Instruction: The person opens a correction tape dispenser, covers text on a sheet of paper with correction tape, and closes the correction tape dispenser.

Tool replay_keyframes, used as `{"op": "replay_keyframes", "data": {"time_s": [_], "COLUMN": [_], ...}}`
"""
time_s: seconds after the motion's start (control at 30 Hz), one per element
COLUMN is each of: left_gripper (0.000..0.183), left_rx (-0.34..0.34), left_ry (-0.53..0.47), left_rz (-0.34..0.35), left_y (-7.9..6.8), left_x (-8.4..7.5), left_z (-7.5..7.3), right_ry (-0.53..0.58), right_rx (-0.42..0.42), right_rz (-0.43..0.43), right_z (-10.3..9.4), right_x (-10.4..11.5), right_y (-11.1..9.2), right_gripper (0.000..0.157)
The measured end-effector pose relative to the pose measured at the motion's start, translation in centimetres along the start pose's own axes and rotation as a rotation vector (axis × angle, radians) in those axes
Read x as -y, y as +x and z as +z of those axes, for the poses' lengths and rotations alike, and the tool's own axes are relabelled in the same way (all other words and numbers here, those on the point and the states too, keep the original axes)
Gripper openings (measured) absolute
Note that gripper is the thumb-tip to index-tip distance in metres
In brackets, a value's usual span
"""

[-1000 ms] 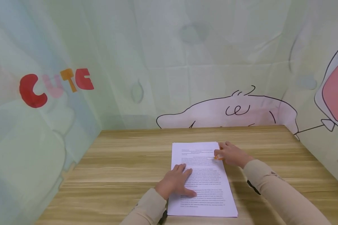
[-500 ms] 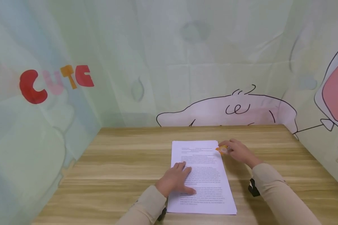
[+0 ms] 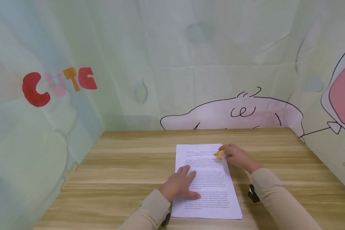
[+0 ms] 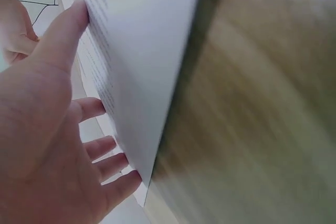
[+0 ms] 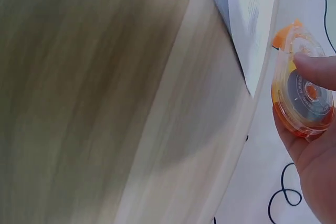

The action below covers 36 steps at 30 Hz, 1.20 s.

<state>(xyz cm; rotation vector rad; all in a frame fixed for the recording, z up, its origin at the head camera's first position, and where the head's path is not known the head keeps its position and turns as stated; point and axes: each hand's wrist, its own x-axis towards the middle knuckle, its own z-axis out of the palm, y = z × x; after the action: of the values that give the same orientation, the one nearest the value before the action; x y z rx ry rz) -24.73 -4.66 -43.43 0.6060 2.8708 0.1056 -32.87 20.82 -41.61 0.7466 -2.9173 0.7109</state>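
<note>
Printed paper sheets [image 3: 207,179] lie in a stack on the wooden table, with rows of text on the top page. My left hand [image 3: 179,183] rests on the stack's left side, fingers and thumb spread; in the left wrist view its fingertips [image 4: 127,182] touch the page. Over the upper right edge of the stack, my right hand [image 3: 238,156] holds an orange, clear-cased correction tape [image 3: 219,154]. The right wrist view shows this correction tape [image 5: 307,90] between thumb and fingers, its grey reel visible through the case. Whether its tip touches the paper I cannot tell.
The wooden table [image 3: 126,166] extends on both sides of the paper. Behind its far edge hangs a pale printed curtain [image 3: 166,64] with cartoon drawings and coloured letters. A black strap piece [image 3: 253,193] shows under the right sleeve.
My right hand lifted the correction tape off the page's right edge, drew it right, then brought it back left over the upper right of the paper. The left hand stayed in place.
</note>
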Motion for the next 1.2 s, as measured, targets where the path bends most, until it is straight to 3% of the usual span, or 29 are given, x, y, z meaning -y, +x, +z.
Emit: {"op": "replay_keyframes", "data": {"time_s": [0.23, 0.5, 0.9, 1.2], "left_gripper": [0.088, 0.089, 0.089, 0.091], "left_rx": [-0.035, -0.048, -0.062, -0.088], "left_ry": [0.049, 0.084, 0.14, 0.193], "left_rz": [0.032, 0.034, 0.036, 0.031], "left_y": [-0.1, 0.1, -0.4, -0.6], "left_x": [0.0, 0.2, 0.2, 0.0], "left_z": [-0.1, 0.4, 0.3, 1.0], "right_ry": [0.003, -0.007, -0.136, -0.218], "right_rx": [0.062, 0.068, 0.056, -0.041], "right_rz": [0.019, -0.044, -0.218, -0.372], "right_z": [0.7, 1.6, 3.4, 5.3], "right_x": [1.2, 2.6, 5.4, 6.7], "right_y": [0.6, 1.5, 3.4, 4.6], "right_gripper": [0.037, 0.037, 0.038, 0.039]}}
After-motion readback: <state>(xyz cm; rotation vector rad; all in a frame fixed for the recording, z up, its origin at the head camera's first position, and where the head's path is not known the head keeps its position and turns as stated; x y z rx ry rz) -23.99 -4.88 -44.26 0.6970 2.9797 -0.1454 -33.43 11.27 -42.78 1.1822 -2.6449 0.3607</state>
